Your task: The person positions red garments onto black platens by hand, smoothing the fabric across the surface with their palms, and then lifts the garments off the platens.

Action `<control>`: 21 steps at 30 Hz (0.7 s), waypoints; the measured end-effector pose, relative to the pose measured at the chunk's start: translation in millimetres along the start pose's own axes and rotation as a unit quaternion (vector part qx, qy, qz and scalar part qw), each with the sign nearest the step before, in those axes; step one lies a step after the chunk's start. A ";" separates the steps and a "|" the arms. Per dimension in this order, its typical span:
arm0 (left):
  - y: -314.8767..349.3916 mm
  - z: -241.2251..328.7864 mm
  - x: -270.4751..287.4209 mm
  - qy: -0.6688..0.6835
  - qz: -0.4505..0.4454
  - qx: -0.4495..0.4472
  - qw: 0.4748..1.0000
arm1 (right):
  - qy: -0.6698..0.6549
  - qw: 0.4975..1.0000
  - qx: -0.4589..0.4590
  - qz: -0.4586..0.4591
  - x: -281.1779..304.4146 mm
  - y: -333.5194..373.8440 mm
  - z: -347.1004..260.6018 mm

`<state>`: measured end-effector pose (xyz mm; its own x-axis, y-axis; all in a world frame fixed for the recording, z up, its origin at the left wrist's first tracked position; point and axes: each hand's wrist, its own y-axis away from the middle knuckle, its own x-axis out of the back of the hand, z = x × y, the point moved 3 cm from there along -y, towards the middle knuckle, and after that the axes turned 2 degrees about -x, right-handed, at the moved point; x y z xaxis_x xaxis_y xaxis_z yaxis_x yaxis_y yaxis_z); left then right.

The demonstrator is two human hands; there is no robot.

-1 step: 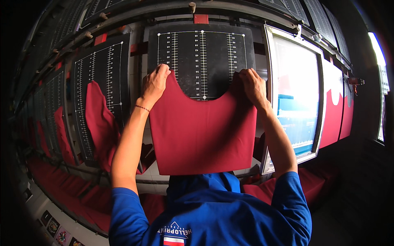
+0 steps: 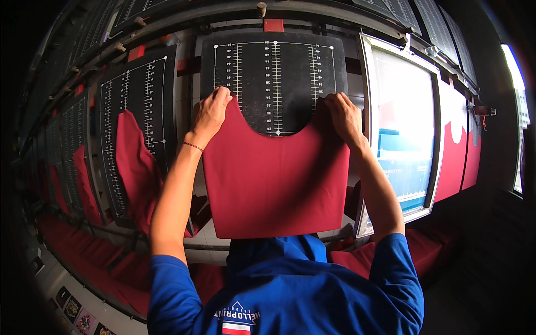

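Note:
A dark red cut fabric panel (image 2: pixel 273 184) with a scooped neck edge lies over the lower part of a black printing board (image 2: pixel 257 67) marked with white ruler scales. With pinched fingers, my left hand (image 2: pixel 212 111) grips the panel's left shoulder corner. The right shoulder corner is between the fingers of my right hand (image 2: pixel 345 117). Between the two corners the curved edge dips to the board's middle scale. The panel's straight lower edge reaches the near end of the board, next to my blue shirt. A shadow falls across its right half.
At right stands a metal-framed printing screen (image 2: pixel 399 128), tilted beside the board, with fabric-covered boards (image 2: pixel 452 145) beyond it. To the left, another black board (image 2: pixel 151 78) carries a loosely draped red fabric piece (image 2: pixel 134 162). A rail (image 2: pixel 223 17) with pegs runs along the far side.

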<state>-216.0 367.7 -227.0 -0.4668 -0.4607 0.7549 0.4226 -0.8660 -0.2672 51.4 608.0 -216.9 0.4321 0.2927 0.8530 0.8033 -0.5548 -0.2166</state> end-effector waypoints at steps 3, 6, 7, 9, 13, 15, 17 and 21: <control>-1.3 -2.9 -0.1 -0.022 -0.009 -0.003 1.000 | 0.028 1.000 0.015 0.005 -3.8 -5.3 -1.3; -3.1 -3.7 -1.7 -0.015 -0.034 0.015 0.999 | 0.050 0.999 0.012 0.004 -7.4 -7.1 0.6; -4.0 -2.7 -2.3 -0.019 -0.035 0.014 0.999 | 0.056 0.998 0.007 0.002 -8.3 -6.7 1.5; -3.7 -2.9 -1.9 -0.027 -0.035 0.014 0.999 | 0.064 0.998 0.010 0.003 -9.4 -8.0 0.2; -2.1 -4.5 -6.0 -0.100 -0.050 0.032 0.993 | 0.092 0.996 -0.004 -0.014 -11.5 -8.1 -0.5; -0.3 -2.9 -4.3 -0.156 -0.045 0.056 0.985 | 0.110 0.994 -0.026 -0.011 -5.4 -8.9 0.3; 14.2 1.2 7.3 -0.184 0.046 0.067 0.980 | 0.154 0.981 -0.105 -0.055 7.0 -8.4 7.5; 91.0 -7.0 16.5 -0.066 0.127 0.154 0.978 | 0.180 0.973 -0.137 0.051 42.8 4.7 23.0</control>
<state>-190.7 279.9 -243.1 -0.2211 -0.6062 0.7640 0.7351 -0.6184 -0.2778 83.0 635.8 -192.4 0.2936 -0.0392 0.9551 0.6035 -0.7673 -0.2170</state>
